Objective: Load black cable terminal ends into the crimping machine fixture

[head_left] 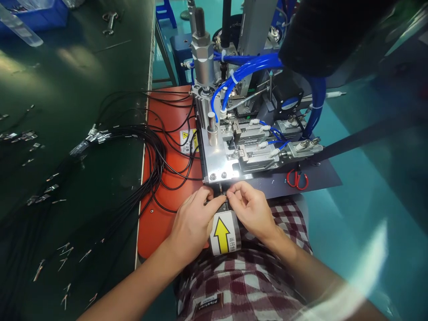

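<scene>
My left hand (194, 220) and my right hand (250, 207) meet at the front edge of a small metal press machine (230, 151). Both hands pinch a thin black cable end (223, 195) between thumb and fingertips, just below the machine's silver base plate. A white label with a yellow arrow (223, 232) sits on a part right under my hands. A bundle of black cables (147, 147) loops from the orange plate (167, 133) out to the left.
Red-handled scissors (297, 179) lie on a dark sheet right of the machine. Blue air hoses (247, 67) run over the machine top. Small metal terminals (43, 191) are scattered on the dark green bench at left. A blue bin (33, 15) stands far left.
</scene>
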Available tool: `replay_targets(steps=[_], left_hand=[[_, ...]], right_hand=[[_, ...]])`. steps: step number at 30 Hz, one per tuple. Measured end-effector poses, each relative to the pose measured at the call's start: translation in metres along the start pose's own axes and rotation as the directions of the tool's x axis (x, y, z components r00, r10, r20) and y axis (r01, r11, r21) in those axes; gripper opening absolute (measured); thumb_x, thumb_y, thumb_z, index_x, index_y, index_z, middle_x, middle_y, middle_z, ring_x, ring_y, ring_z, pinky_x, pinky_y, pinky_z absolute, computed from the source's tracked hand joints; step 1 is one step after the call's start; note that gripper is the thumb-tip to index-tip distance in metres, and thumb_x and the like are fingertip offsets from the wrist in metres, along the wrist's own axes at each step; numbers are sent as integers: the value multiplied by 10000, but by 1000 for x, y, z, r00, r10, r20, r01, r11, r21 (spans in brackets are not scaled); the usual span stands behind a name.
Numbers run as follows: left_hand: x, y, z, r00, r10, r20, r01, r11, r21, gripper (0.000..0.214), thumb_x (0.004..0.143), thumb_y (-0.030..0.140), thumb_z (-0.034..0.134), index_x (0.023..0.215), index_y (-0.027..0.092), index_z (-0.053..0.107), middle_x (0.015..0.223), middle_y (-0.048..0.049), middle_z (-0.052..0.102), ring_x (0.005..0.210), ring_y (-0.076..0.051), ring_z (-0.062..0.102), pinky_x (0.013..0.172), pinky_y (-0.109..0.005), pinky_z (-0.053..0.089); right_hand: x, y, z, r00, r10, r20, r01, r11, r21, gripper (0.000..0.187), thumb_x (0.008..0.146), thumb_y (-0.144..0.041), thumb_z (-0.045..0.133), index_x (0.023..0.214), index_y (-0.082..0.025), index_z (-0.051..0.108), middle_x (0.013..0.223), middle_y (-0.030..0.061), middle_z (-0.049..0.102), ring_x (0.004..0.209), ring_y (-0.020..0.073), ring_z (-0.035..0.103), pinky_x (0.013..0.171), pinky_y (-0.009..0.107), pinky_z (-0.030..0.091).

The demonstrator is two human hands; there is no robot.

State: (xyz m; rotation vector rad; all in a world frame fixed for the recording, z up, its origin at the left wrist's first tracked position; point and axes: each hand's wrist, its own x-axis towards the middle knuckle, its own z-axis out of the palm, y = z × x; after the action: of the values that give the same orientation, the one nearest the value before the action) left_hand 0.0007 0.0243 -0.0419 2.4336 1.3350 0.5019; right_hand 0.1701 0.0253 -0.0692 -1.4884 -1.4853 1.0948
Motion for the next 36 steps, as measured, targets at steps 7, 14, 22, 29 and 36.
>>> replay_targets(steps=[7, 14, 22, 29, 36], left_hand=[[0, 0, -1, 1000, 0, 11, 1, 999, -36, 286, 915, 158, 451, 1096, 129, 671, 888, -88, 526, 768, -189, 539, 639, -289, 497], [1, -1, -1, 999, 45, -15, -45, 998, 40, 305, 916, 139, 419, 1090, 142, 670, 870, -92, 536, 806, -210, 520, 682, -324, 494], [1, -2, -2, 998, 67, 1, -67, 995, 78, 302, 905, 128, 439, 1102, 131, 668, 873, -98, 543, 799, -212, 521, 672, -316, 474], [2, 11, -8, 995, 102, -4, -96, 942, 321, 326, 876, 98, 456, 1127, 138, 660, 805, -89, 530, 705, -234, 486, 577, -338, 407], [0, 13, -5, 998, 40, 56, -52, 970, 238, 354, 866, 76, 429, 1167, 103, 614, 863, -91, 552, 741, -212, 503, 631, -322, 483]], right_hand=[[0, -1, -2, 954, 286, 96, -301, 889, 345, 166, 817, -348, 570, 772, -190, 546, 558, -63, 434, 478, 103, 350, 447, 238, 271], [7, -14, -8, 919, 344, 193, -395, 818, 418, 164, 756, -332, 581, 692, -187, 538, 507, -79, 396, 456, 91, 313, 439, 236, 241], [10, -1, -8, 924, 338, 180, -383, 837, 392, 189, 754, -356, 603, 708, -180, 550, 539, -64, 445, 475, 96, 350, 448, 235, 266], [4, 5, -11, 909, 360, 208, -416, 775, 476, 291, 754, -442, 628, 672, -175, 547, 496, -86, 378, 464, 83, 283, 461, 241, 212], [-16, -1, 2, 911, 369, 183, -411, 782, 469, 296, 751, -463, 645, 725, -175, 583, 517, -64, 434, 457, 93, 333, 446, 238, 253]])
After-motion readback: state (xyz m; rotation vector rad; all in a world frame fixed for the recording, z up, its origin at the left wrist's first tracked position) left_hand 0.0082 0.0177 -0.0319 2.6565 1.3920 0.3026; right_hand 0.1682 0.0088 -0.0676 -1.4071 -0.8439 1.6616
